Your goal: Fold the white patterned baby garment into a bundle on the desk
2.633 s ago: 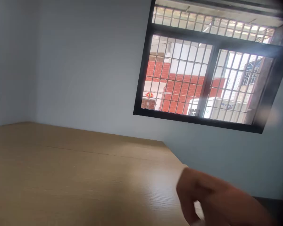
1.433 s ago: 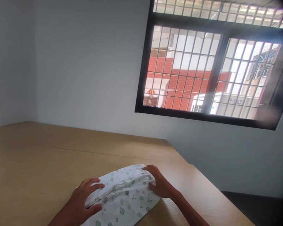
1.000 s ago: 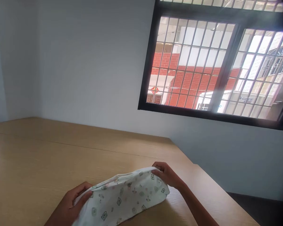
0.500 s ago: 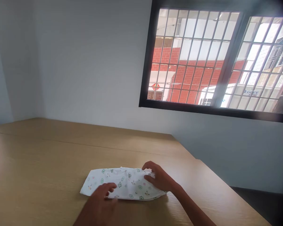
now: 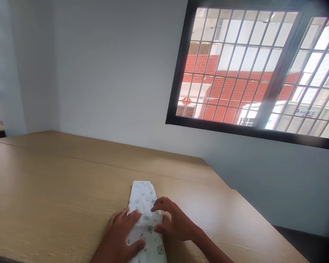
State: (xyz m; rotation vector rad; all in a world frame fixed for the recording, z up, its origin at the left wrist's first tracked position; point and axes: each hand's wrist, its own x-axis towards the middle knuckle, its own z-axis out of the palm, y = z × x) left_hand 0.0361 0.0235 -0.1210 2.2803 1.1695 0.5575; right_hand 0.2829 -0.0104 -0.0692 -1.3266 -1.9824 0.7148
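Both hands' fingers press flat, unclenched, on a narrow folded white printed cloth (image 5: 146, 219).

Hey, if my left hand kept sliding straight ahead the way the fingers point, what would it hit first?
The left hand points up and right across the folded cloth; next likely the right hand.
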